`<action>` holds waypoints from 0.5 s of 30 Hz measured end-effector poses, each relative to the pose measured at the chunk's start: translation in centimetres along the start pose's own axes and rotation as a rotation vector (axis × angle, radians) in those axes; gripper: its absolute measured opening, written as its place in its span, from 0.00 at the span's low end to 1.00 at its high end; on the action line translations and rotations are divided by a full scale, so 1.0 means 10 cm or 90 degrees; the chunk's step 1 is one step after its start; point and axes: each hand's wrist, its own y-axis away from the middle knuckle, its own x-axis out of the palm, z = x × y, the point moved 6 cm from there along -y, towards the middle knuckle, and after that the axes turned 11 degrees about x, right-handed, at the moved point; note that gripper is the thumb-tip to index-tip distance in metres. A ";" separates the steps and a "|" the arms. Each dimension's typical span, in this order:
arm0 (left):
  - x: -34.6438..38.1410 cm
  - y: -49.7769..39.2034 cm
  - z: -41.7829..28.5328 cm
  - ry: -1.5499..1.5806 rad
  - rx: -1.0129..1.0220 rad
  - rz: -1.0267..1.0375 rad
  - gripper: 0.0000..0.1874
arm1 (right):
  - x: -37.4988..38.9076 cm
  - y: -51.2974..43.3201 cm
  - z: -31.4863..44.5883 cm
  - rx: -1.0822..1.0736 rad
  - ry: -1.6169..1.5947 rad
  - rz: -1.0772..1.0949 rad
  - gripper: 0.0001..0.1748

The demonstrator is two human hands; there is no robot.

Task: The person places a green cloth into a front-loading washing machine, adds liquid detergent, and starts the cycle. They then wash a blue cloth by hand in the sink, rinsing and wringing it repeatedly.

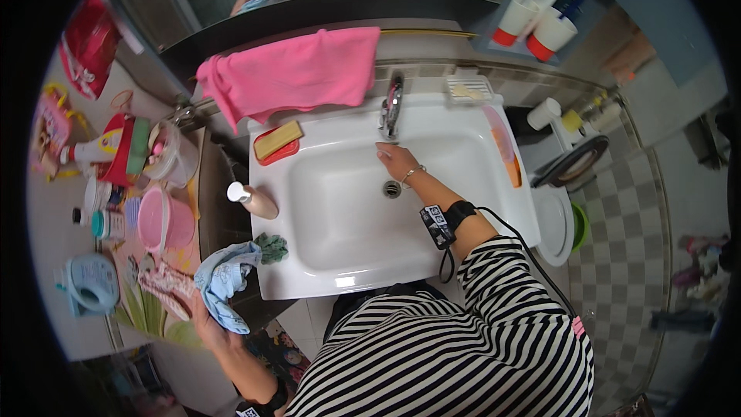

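Note:
My left hand (pixel 213 324) holds a light blue printed cloth (pixel 226 281) at the left, beyond the sink's left edge. Beside that cloth a crumpled green cloth (pixel 271 247) lies on the sink's rim. My right hand (pixel 396 161) is over the white washbasin (pixel 341 208), just below the chrome faucet (pixel 392 107) and above the drain (pixel 392 188); nothing is seen in its grasp. A yellow bar of soap (pixel 278 138) rests on a red soap dish (pixel 279 153) at the back left corner. A pump bottle (pixel 259 202) stands on the left rim.
A pink towel (pixel 295 72) hangs behind the sink. At left, a table carries a pink bucket (pixel 179 226), a blue detergent jug (pixel 92 284) and several bottles. An orange-handled item (pixel 512 171) lies on the right rim. Cups (pixel 551 33) stand in the cabinet above.

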 end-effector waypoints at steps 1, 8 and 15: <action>0.00 0.09 0.01 0.008 0.006 -0.019 0.15 | -0.03 -0.02 0.01 -0.003 -0.017 -0.016 0.19; 0.12 0.60 0.04 -0.018 0.057 -0.074 0.14 | -0.29 -0.09 0.11 -0.007 0.036 -0.240 0.09; 0.06 0.98 -0.05 -0.054 0.091 -0.186 0.13 | -0.34 -0.21 0.12 -0.150 -0.005 -0.178 0.06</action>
